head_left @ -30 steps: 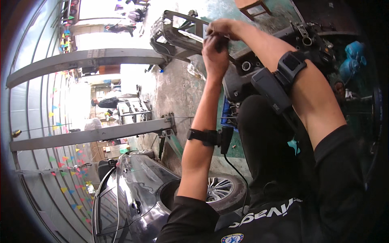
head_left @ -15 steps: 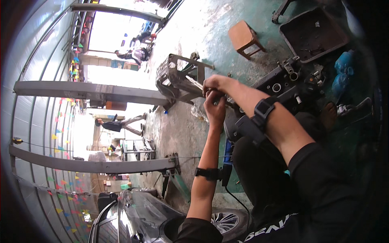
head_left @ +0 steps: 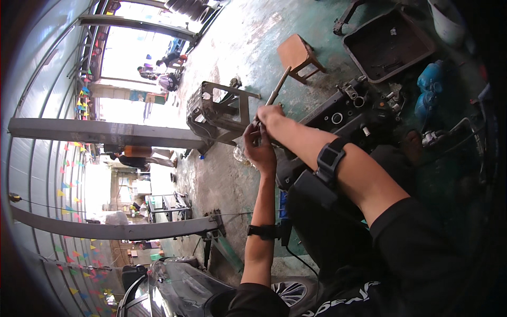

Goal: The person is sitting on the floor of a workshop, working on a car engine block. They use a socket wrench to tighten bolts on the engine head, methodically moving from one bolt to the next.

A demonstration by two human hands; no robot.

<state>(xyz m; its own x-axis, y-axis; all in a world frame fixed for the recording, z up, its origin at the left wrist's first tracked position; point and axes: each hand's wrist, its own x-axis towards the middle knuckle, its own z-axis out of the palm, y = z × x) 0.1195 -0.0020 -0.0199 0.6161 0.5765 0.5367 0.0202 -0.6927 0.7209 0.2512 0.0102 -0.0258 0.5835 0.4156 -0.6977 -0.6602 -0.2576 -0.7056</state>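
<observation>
My right hand [head_left: 271, 113] is closed around a long, slim metal bar tool [head_left: 278, 87], whose free end points up and to the right. Just below it, my left hand [head_left: 259, 148] has its fingers and thumb curled together close to the tool's near end. What lies between those left fingertips is too small to make out. A dark engine block [head_left: 338, 117] with round openings lies on the floor to the right of my hands. Black straps with small devices circle both forearms.
A grey plastic stool [head_left: 206, 108] stands left of my hands, a wooden stool [head_left: 296, 51] beyond them. At far right are a dark tray [head_left: 364, 58] and blue bottle-like items [head_left: 429, 87]. A grey post [head_left: 105, 129] and a dark car [head_left: 185, 285] are at left. People are in the background.
The bar tool has swung from pointing up-left to pointing up-right in my right hand. The whole view has shifted somewhat, and a person in the background has moved behind the post.
</observation>
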